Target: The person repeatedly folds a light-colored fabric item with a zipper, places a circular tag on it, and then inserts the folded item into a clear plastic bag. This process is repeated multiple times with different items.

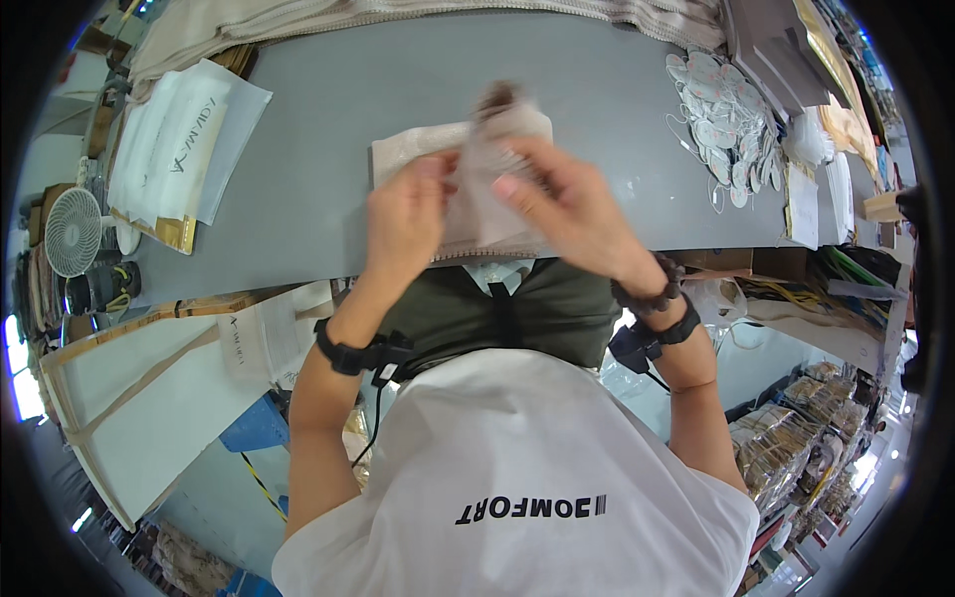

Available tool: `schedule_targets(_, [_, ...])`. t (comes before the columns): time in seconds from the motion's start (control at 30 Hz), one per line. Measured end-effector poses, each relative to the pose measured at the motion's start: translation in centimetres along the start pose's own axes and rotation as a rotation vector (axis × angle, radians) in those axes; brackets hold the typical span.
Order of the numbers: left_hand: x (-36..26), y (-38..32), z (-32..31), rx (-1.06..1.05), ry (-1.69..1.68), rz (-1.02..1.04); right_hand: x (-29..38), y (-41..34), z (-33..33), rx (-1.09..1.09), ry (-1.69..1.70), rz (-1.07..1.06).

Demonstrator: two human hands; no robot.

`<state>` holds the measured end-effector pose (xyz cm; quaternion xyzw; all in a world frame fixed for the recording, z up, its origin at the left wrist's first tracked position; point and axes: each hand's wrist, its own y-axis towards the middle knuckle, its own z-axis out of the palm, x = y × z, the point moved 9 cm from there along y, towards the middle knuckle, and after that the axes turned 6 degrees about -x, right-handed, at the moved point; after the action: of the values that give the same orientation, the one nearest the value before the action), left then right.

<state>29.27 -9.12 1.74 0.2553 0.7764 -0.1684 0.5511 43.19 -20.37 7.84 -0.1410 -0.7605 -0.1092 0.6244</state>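
On the table in front of me lies a folded piece of beige fabric (418, 145) with a toothed-looking trim along its near edge. A raised flap of beige cloth (485, 194) stands over it, its dark upper end blurred by motion. My left hand (409, 213) pinches the left side of this flap between thumb and fingers. From the right, my right hand (571, 205) grips the flap, its thumb across the cloth and some fingers hidden behind it.
White plastic bags (168, 142) are stacked on the table's left. A heap of silvery hang tags with strings (731, 123) lies to the right, near dark flat boxes (776, 60). Long beige fabric (448, 9) runs along the far edge. A small white fan (73, 231) stands left.
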Motion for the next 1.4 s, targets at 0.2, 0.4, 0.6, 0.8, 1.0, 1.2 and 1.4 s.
schedule_targets(0.2, [5.8, -0.5, -4.2, -0.033, -0.073, -0.168, -1.4, 0.0, 6.1, 0.316, -0.079, -0.071])
schedule_targets(0.4, [6.1, -1.2, -5.0, -0.084, -0.222, -0.125, -3.3, 2.2, 4.1, -0.043, -0.662, -0.429])
schedule_targets(0.6, [0.4, -2.3, -4.6, -0.107, 0.775, 0.491, -4.1, 1.1, 4.0, -0.040, -0.633, -0.603])
schedule_targets(0.8, [1.7, -1.4, -3.3, -0.020, 0.913, 0.457, -6.4, 1.4, -9.3, -0.474, -0.662, -0.408])
schedule_targets(1.0, [1.2, -0.6, 0.2, -0.033, 0.844, 0.504, -9.2, 4.6, -26.0, -0.688, -0.979, -0.185])
schedule_targets(1.2, [0.5, -0.2, 1.9, -0.041, 0.819, 0.486, -13.6, 10.7, -33.7, -0.584, -1.064, 0.030])
schedule_targets(1.4, [0.2, -0.3, 1.7, -0.040, 0.815, 0.468, -15.4, 13.3, -36.6, -0.437, -1.213, 0.251])
